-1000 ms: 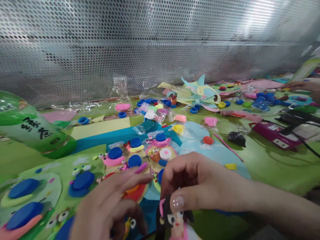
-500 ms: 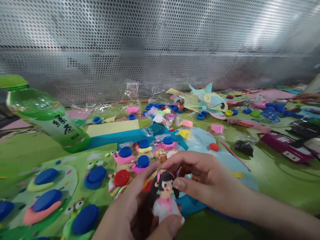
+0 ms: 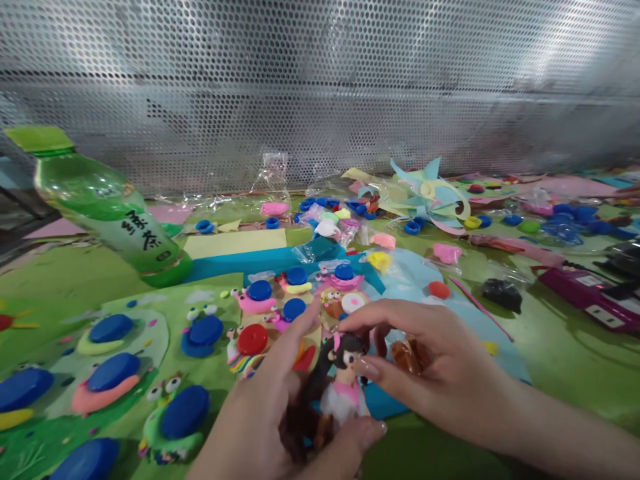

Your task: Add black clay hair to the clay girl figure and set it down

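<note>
A small clay doll [image 3: 345,397] with black pigtails, a pink hair band and a white and pink dress leans in my left hand [image 3: 270,413], whose thumb and fingers wrap round its body. My right hand [image 3: 425,360] pinches the doll's head, thumb beside the face and fingertips at the hair behind. Under the right palm shows a brown lump in clear wrap [image 3: 410,357]; whether it is held I cannot tell. Beyond the hands lies a sheet with clay snails [image 3: 257,300], their shells made of bottle caps, among them a red cap [image 3: 253,340].
A green tea bottle [image 3: 115,213] stands at the left, tilted in view. Behind lie wrapped clay pieces [image 3: 330,227], blue rings and a paper pinwheel [image 3: 425,193]. A purple power strip [image 3: 590,297] and black wrapped clay [image 3: 503,293] sit at the right. A perforated metal panel [image 3: 320,87] closes off the back.
The view has shifted, so the scene sits slightly further right. The doll has turned and tipped its head towards my right thumb. Both hands stay on it.
</note>
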`<state>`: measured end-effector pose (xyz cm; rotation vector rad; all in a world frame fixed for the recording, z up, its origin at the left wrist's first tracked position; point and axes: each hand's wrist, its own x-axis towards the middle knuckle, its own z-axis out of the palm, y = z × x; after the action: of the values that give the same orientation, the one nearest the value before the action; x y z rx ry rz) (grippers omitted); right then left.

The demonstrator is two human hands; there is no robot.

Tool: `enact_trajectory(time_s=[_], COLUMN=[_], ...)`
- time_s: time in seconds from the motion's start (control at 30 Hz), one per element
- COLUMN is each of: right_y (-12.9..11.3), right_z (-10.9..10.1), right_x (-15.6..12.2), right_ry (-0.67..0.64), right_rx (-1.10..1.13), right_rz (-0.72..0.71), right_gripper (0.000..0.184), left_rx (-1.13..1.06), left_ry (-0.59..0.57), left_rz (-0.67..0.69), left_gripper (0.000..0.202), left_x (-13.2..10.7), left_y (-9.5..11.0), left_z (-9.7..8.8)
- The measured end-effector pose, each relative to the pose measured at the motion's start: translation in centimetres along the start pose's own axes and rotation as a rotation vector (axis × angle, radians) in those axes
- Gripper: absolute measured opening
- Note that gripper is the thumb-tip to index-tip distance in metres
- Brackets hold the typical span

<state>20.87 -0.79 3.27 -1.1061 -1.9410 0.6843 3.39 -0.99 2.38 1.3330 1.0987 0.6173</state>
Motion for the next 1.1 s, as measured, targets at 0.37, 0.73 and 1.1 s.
enact_trajectory(time_s=[0.37, 0.73, 1.1], right_y=[-0.2, 0.1, 1.0], right_z=[-0.3, 0.2, -0.3], right_x=[0.2, 0.4, 0.1], right_ry=[-0.046, -0.01, -0.092], right_rx=[0.066, -0.004, 0.168], right_rz=[0.081, 0.053, 0.161], right_gripper=[0.015, 0.014, 0.025], left_rx=[0.019, -0.096, -0.331], left_ry=[0.086, -0.024, -0.231], left_rz=[0.146, 0.019, -0.127], left_gripper=[0.075, 0.072, 0.067], left_x=[0.5, 0.4, 0.7], left_y=[-0.2, -0.2, 0.5], left_z=[-0.5, 0.1, -0.5])
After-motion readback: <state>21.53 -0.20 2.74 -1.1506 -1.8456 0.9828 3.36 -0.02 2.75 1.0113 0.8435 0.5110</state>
